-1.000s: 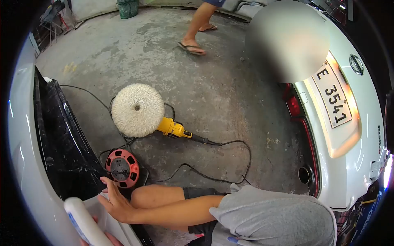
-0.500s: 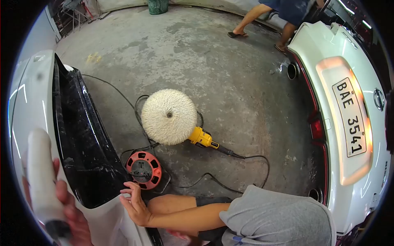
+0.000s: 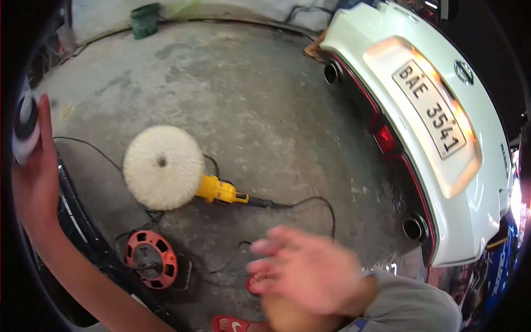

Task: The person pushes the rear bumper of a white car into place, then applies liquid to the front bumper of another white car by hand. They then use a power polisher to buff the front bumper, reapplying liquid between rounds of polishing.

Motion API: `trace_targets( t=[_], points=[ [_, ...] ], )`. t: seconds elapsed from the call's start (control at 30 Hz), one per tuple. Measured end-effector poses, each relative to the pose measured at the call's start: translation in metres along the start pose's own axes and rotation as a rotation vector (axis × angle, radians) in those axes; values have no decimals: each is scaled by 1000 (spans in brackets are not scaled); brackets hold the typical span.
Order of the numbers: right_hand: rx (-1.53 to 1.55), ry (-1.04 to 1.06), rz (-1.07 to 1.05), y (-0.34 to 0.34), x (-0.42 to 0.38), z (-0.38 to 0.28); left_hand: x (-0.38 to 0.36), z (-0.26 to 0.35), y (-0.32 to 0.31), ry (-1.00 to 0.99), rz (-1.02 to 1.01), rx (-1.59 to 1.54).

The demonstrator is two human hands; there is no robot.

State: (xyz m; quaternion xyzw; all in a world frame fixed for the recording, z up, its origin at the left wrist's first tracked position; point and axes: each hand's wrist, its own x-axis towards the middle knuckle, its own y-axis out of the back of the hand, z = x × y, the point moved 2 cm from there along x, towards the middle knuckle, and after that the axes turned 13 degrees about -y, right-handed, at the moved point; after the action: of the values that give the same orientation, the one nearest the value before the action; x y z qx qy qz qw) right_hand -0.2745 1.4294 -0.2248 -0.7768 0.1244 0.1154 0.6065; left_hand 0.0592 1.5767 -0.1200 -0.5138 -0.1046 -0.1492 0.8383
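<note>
At the far left edge, my left hand (image 3: 36,177) is closed around a white bottle (image 3: 25,146) with a dark collar, partly cut off by the lens border. My right hand (image 3: 310,271) is smeared by motion above my knee, its fingers apart and nothing visible in it. Beyond it on the concrete floor lies a yellow polisher (image 3: 221,191) with a large round wool pad (image 3: 163,185) facing up. Under my left forearm runs the black trim of a car part (image 3: 83,221).
A red cord reel (image 3: 133,249) stands near my feet, its cable looping over the floor. On the right is a white car's rear end (image 3: 475,138) with exhaust tips (image 3: 414,228). A green bucket (image 3: 145,22) sits by the wall. Another person's foot (image 3: 314,51) shows behind the car.
My view has turned right. My left hand has raised and extended the bottle away from me. My right hand has left the light panel's edge and moved right over my knee. The other person is mostly hidden.
</note>
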Motion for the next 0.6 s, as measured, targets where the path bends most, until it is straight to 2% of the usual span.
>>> trace_targets(
  t=[0.07, 0.1, 0.17, 0.23, 0.3, 0.37, 0.47, 0.6],
  points=[
    [-110, 168, 154, -1, -47, -48, 43, -29, 58, 127, -31, -257],
    [-156, 238, 235, 3, -65, -65, 51, -52, 69, 209, 21, -390],
    [-495, 540, 375, 62, -80, -93, 39, -96, 65, 351, -3, -525],
    [-577, 452, 967, 129, -80, -88, -14, -135, 31, 479, -41, -605],
    [-455, 122, 1154, 197, -87, -39, -63, -175, -2, 641, -64, -684],
    [-1027, -576, 898, 199, -121, 11, -96, -202, -26, 787, -99, -766],
    [-994, -397, 875, 191, -175, 14, -91, -238, -48, 885, -132, -880],
    [-891, -507, 1034, 209, -209, 5, 25, -278, -46, 841, -236, -1014]
  ],
)
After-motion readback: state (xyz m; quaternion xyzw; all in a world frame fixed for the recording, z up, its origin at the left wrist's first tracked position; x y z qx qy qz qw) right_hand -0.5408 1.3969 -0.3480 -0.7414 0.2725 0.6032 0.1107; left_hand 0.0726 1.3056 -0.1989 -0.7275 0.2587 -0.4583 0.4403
